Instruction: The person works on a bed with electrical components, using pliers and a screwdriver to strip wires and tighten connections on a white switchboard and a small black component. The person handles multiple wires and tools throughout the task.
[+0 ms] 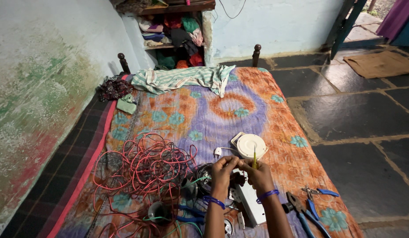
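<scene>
The right hand (258,175) is pinching a thin yellow-green screwdriver (254,158) upright in its grip, above the near edge of the bed (275,110). The left hand (222,172) is closing its fingers on something too small to tell, touching the right. The round white device (250,145) is lying just beyond.

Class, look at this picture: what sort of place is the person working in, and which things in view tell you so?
Probably a bedroom in a home: a bed with a patterned cover and turned posts, a wall shelf of folded clothes, and a stone-slab floor.
</scene>
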